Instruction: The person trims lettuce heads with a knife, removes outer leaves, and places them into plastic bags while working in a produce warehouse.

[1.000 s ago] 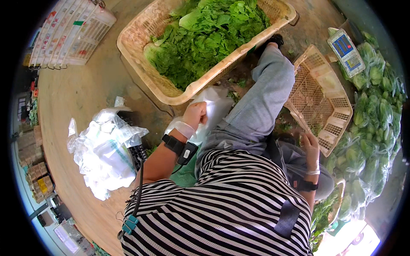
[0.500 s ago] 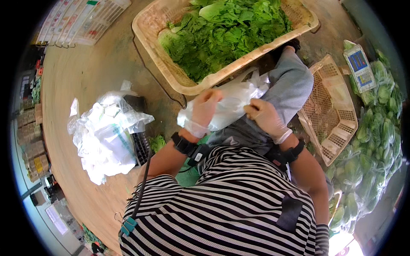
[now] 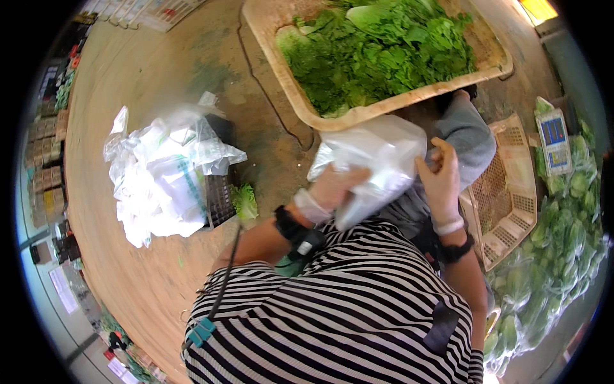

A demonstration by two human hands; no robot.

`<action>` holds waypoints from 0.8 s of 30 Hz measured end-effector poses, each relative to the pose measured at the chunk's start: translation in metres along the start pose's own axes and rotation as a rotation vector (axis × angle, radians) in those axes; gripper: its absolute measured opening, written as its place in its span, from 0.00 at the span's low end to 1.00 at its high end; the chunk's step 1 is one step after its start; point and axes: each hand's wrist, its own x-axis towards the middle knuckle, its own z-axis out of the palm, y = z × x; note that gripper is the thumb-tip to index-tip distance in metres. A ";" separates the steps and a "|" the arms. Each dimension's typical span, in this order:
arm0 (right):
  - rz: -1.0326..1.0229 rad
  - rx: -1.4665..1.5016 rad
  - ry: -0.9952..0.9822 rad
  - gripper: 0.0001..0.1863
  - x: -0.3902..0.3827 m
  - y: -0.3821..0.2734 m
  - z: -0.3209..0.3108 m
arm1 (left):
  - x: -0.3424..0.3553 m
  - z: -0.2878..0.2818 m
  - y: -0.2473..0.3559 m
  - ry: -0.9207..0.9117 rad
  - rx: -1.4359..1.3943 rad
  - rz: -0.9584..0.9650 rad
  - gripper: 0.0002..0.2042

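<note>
Far left: a heap of white bags (image 3: 160,182) is spilling over a black crate (image 3: 220,201). Centre: a filmy plastic bag (image 3: 390,150) is lying above the lap, just below the near rim of a big crate (image 3: 409,102) that is holding leafy greens (image 3: 384,57). Bag is looking light, limp, slippery, probably easy to tear; a pinch of gathered film along an edge would likely be serving best. Left hand (image 3: 336,185) is overlapping the bag's lower left side; fingers are blurring, cannot tell whether gripping. Right hand (image 3: 446,176) is standing at the bag's right edge, thumb and fingers bending but parting, clenching nothing visible; contact unclear. Farther right: an open crate (image 3: 495,182) is tilting.
</note>
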 end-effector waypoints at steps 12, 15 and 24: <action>0.199 0.359 -0.496 0.12 -0.018 -0.032 -0.050 | 0.007 0.060 0.004 -0.330 -0.080 -0.046 0.12; -0.047 0.100 -0.596 0.10 -0.018 -0.037 -0.057 | 0.003 0.059 0.007 -0.354 0.054 0.020 0.13; -0.201 0.052 -0.316 0.06 -0.025 -0.024 -0.047 | 0.005 0.046 0.014 -0.386 0.147 0.057 0.14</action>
